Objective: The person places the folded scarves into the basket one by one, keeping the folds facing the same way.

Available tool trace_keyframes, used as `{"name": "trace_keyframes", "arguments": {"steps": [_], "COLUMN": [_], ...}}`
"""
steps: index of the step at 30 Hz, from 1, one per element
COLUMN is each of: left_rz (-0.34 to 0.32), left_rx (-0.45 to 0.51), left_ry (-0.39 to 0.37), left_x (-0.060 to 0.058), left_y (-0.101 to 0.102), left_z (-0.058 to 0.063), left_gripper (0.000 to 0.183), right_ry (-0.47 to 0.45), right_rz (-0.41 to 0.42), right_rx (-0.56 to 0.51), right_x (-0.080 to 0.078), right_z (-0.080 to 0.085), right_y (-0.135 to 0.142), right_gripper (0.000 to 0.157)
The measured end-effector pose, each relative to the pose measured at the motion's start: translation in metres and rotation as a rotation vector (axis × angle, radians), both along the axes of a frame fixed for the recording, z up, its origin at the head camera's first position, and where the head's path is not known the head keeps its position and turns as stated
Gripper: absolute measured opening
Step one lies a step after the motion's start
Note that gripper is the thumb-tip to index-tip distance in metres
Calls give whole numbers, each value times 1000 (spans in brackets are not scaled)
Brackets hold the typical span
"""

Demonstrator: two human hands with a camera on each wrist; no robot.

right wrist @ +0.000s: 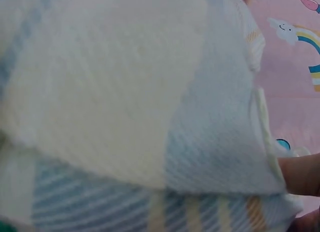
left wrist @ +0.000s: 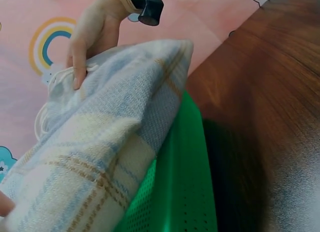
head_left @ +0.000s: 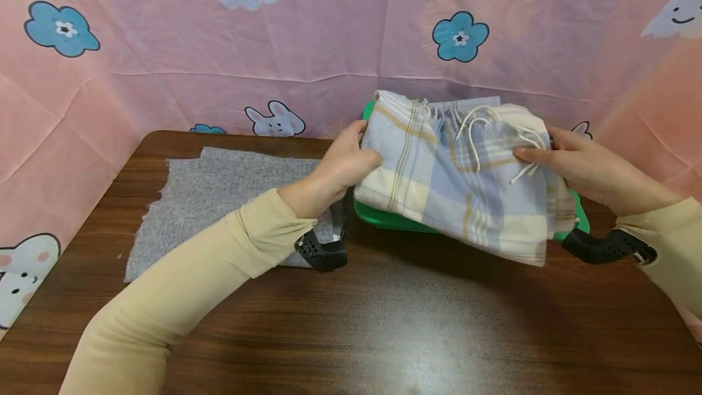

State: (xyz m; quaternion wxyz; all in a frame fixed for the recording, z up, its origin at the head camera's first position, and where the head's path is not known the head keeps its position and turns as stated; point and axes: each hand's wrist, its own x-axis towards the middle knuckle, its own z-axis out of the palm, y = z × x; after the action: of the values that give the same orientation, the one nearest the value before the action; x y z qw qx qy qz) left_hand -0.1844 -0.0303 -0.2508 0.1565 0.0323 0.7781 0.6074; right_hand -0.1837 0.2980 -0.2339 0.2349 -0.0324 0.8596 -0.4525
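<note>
Both hands hold a folded plaid scarf [head_left: 417,157] in pale blue, cream and tan, with white fringe strands lying on its top. My left hand [head_left: 345,160] grips its left edge, thumb on the upper face. At the right edge my right hand [head_left: 581,163] pinches it, thumb above and the other fingers partly hidden behind the cloth. Beneath the scarf stands a green basket [head_left: 384,218] with small holes in its wall, seen in the left wrist view. The scarf covers most of the basket's opening. Cloth nearly fills the right wrist view.
A grey woolly cloth [head_left: 219,181] lies flat on the brown wooden table [head_left: 384,322], left of the basket and partly under the left forearm. Behind the table hangs a pink printed curtain [head_left: 340,29]. Black wrist cameras [head_left: 323,255] sit below both wrists.
</note>
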Motion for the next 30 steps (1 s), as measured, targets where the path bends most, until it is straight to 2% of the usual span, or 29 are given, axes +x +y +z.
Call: {"name": "trace_keyframes", "arguments": {"steps": [2, 6, 12, 18, 24, 30], "left_rz": [2, 19, 19, 10, -3, -12], "left_rx": [0, 18, 32, 25, 26, -27], "left_ry": [7, 16, 3, -1, -20, -34], "left_x": [-1, -2, -6, -7, -9, -12], "left_y": [0, 2, 4, 6, 11, 15], "left_z": [1, 3, 2, -2, -7, -9], "left_gripper": [76, 76, 76, 74, 71, 74], "right_ry": [23, 37, 52, 31, 18, 18], "right_rz": [4, 9, 2, -5, 17, 27], "right_rx": [-10, -18, 90, 95, 166, 124], "right_x": [-2, -6, -11, -15, -23, -34], "right_z": [1, 1, 4, 8, 8, 5], "right_y": [0, -1, 0, 0, -2, 1], "right_gripper": [66, 67, 75, 76, 82, 77]}}
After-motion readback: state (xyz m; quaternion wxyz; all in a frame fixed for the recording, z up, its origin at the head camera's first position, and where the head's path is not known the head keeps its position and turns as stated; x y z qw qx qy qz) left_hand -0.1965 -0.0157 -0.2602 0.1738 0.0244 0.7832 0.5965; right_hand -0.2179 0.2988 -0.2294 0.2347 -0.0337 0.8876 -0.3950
